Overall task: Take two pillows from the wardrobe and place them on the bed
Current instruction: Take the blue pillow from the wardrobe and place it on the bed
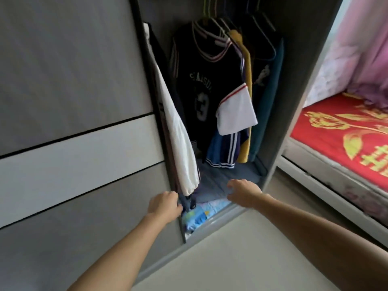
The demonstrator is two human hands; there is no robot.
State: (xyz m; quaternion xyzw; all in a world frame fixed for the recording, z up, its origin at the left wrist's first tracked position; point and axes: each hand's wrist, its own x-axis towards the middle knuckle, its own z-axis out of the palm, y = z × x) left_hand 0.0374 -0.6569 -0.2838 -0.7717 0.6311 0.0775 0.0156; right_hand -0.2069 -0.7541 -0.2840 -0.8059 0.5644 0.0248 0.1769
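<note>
An open grey wardrobe (294, 59) holds hanging clothes. A dark basketball jersey (201, 80) at the centre carries a pale number 3; the lettering above it is too blurred to read. Beside it hang a white sleeve with red trim (237, 110) and a mustard garment (247, 80). At the wardrobe floor lies a flat, soft grey-blue pillow (218, 181) on top of a light blue patterned one (201, 213). The left hand (165, 204) curls at the top pillow's left edge; whether it grips is unclear. The right hand (243, 192) rests spread on the fabric. The bed (336, 139), right, has a red cover with blurred gold characters.
</note>
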